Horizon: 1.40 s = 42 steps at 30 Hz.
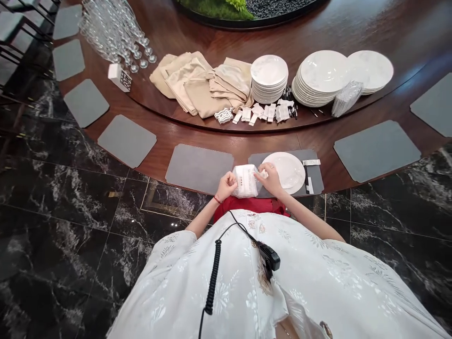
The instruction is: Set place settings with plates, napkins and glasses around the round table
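Observation:
A white plastic-wrapped packet (pixel 246 181) with printed text is held at the near table edge, in front of my body. My left hand (pixel 227 184) grips its left side with the fingers curled. My right hand (pixel 269 180) pinches the clear wrapping at the packet's upper right corner. Just right of the packet, a white plate (pixel 288 172) lies on a grey placemat (pixel 315 155), partly covered by my right hand. Black chopsticks (pixel 307 178) lie beside the plate, with a small white paper-wrapped item (pixel 311 162) across their top. What the packet contains is hidden.
The raised turntable (pixel 158 110) carries stemmed glasses (pixel 116 33), folded beige napkins (pixel 203 89), small plates (pixel 269 77), larger plates (pixel 319 77), white paper sleeves (pixel 270 112) and a plastic-wrapped bundle (pixel 348 98). More grey placemats (pixel 199 167) line the curved table edge.

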### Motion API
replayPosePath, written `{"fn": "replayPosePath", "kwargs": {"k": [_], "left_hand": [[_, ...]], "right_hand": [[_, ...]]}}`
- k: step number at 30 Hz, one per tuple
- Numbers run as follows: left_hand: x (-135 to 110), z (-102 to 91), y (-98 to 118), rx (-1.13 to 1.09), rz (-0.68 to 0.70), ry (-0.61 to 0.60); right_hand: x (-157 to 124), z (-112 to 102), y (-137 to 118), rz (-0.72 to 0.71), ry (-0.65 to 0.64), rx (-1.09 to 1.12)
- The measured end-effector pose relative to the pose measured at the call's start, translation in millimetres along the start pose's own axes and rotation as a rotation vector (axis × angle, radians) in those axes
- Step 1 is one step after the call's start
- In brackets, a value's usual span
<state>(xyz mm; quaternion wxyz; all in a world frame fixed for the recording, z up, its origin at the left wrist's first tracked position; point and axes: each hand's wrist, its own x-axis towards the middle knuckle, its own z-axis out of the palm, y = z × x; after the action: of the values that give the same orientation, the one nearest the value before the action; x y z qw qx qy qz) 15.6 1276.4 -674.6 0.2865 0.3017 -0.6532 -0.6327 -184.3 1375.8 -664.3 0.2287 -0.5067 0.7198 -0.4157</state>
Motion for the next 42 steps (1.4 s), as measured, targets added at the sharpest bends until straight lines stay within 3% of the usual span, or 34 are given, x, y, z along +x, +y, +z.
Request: {"fn": "replayPosePath", "kwargs": {"k": [2, 4, 7, 13, 18, 21, 24, 26, 30, 33, 35, 38, 40, 42], "left_hand": [[1.2, 1.9, 0.7, 0.010, 0.011, -0.004], [-0.2, 4.3, -0.2, 0.028, 0.016, -0.019], [-4.1, 6.4, -3.5, 0.027, 0.050, -0.025], [-8.7, 7.2, -9.4, 0.023, -0.018, 0.081], [-11.4, 5.6, -10.3, 0.009, -0.151, 0.267], [-9.8, 2.1, -5.8, 0.033, -0.206, 0.275], [-5.1, -0.2, 2.4, 0.027, -0.234, 0.294], [-1.9, 0.0, 7.4, 0.023, -0.245, 0.299], [-1.1, 4.0, 9.6, 0.001, -0.254, 0.337], [-5.8, 7.4, 5.3, -0.049, -0.263, 0.405], [-9.7, 8.3, 2.7, -0.120, -0.281, 0.450], [-14.0, 5.6, 2.1, -0.275, -0.336, 0.564], [-15.5, 0.5, 3.3, -0.338, -0.375, 0.639], [-16.2, -6.5, 4.5, -0.358, -0.399, 0.674]], "right_hand": [[3.4, -5.6, -14.6, -0.217, -0.128, -0.196], [4.7, -6.7, -27.5, -0.417, -0.384, -0.272], [4.8, -2.2, -34.3, -0.587, -0.640, -0.328], [11.6, 1.2, -23.3, -0.560, -0.630, -0.444], [25.1, -8.9, -33.2, -0.798, -0.719, -0.383], [37.5, -11.9, -34.3, -0.826, -0.703, -0.350], [56.8, -10.9, -26.8, -0.685, -0.585, -0.250], [73.8, -11.0, -21.7, -0.522, -0.435, -0.126], [105.8, -22.6, -13.8, -0.100, -0.113, 0.427], [110.2, -37.4, 5.3, 0.171, -0.078, 0.832], [98.8, -42.9, 28.6, 0.319, -0.077, 0.922], [65.5, -37.8, 68.8, 0.544, -0.058, 0.748], [41.0, -26.2, 90.0, 0.647, -0.129, 0.393], [22.5, -10.7, 102.5, 0.629, -0.286, -0.027]]}}
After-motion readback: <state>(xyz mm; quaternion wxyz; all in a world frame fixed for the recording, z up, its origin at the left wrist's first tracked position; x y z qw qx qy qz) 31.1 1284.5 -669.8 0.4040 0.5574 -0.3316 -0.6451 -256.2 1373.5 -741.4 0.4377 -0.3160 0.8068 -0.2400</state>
